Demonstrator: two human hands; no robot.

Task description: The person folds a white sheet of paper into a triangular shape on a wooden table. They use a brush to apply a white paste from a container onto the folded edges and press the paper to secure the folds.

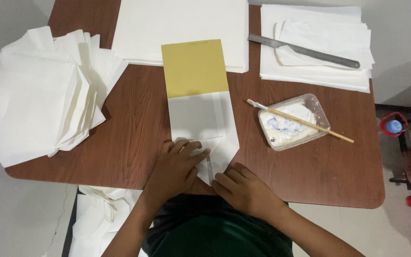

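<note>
Both hands press folds into the white paper bag (pixel 200 123) at the wooden surface's (pixel 134 119) near edge: left hand (pixel 174 171) flat, fingers spread; right hand (pixel 246 190) flat, holding nothing. Creases likely need firm, even pressure.

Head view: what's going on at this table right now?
A person is pressing both hands on the near end of a white paper bag lying flat on a brown table; a yellow card sticks out of its far end. The left hand flattens a folded flap, and the right hand holds the near corner. A glue tray with a brush sits to the right, a metal ruler lies on paper sheets beyond it, and a stack of folded white paper lies on the left.
</note>
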